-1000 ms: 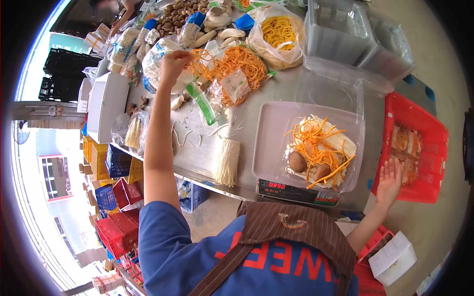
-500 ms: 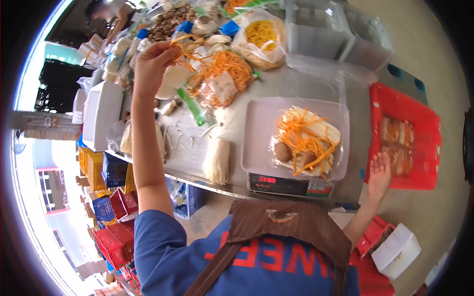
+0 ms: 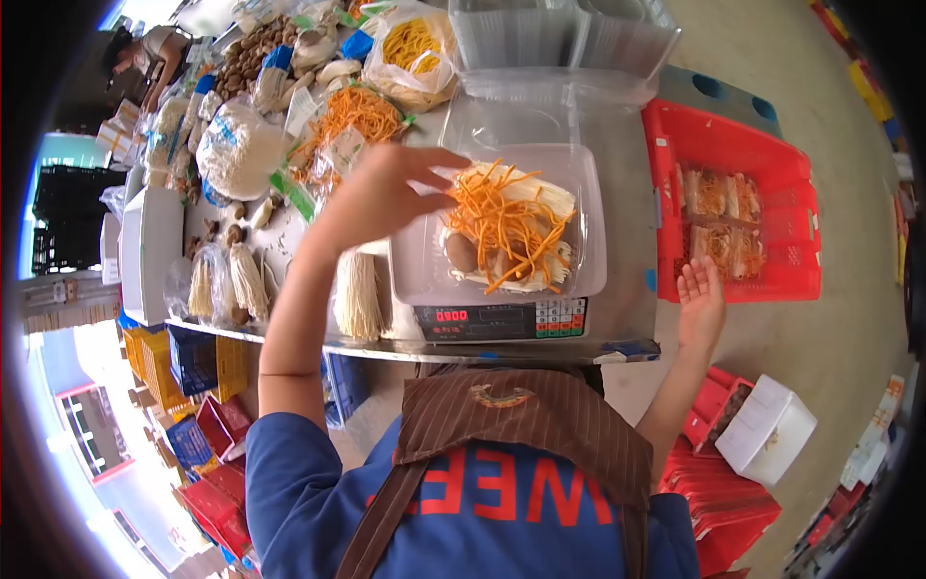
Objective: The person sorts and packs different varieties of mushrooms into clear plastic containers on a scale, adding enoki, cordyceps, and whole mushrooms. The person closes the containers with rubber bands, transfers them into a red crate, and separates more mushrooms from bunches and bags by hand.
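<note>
My left hand (image 3: pixel 391 193) is open, fingers apart, at the left side of a food pile with orange strands (image 3: pixel 506 227) on top. Pale enoki-like mushrooms (image 3: pixel 535 198) and brown round mushrooms (image 3: pixel 461 253) lie under the strands. The pile rests in a clear plastic tray (image 3: pixel 593 261) on a digital scale (image 3: pixel 497 320) with a lit red display. Held off the table's right side, my right hand (image 3: pixel 702 304) is open and holds nothing, near a red crate (image 3: pixel 810 222). A bundle of enoki mushrooms (image 3: pixel 359 299) lies left of the scale.
Beyond my left hand are a heap of orange strands (image 3: pixel 362 114), a bag of yellow strands (image 3: pixel 410 46) and a bagged white bundle (image 3: pixel 239 150). Stacked clear trays (image 3: pixel 617 39) stand at the back. Packed trays (image 3: pixel 719 198) sit in the red crate. A person (image 3: pixel 159 53) works at far left.
My left hand has come right from the orange heap to the tray, and the strands it held have joined the pile. The view has shifted; my right hand stays open.
</note>
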Available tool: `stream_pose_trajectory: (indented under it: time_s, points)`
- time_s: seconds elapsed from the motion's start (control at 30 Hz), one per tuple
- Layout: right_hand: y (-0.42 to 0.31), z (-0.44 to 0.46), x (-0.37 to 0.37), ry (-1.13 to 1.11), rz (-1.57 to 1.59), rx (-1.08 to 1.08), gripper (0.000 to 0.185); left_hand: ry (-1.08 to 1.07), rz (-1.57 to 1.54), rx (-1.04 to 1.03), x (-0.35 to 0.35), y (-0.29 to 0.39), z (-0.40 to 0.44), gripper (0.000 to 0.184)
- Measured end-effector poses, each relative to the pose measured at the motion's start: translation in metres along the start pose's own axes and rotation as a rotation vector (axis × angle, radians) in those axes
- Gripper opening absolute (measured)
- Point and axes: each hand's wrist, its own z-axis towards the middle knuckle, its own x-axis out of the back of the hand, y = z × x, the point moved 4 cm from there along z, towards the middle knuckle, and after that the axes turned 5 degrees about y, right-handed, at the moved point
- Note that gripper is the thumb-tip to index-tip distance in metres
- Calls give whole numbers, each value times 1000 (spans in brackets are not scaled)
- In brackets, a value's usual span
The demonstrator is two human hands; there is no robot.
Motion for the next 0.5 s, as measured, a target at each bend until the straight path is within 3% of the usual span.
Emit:
stream_pose_trajectory:
  time_s: [0.1,0.23,0.3,0.37,0.43,0.5]
  points:
    - [-11,14,-6,-9,-73,-6,34,205,-26,201,32,0,-10,23]
    - [-9,19,-47,-153,-202,69,34,465,-90,153,27,-36,-25,31]
    - [3,-11,-94,-293,-316,226,37,423,-77,170,-9,-62,-30,43]
    - [17,-58,-135,-439,-618,595,42,429,-155,212,-48,-75,-36,53]
    - [40,-88,-154,-521,-777,789,47,464,-48,217,-76,-71,-43,58]
    - [52,-102,-160,-502,-768,779,49,495,218,291,-94,-39,-51,57]
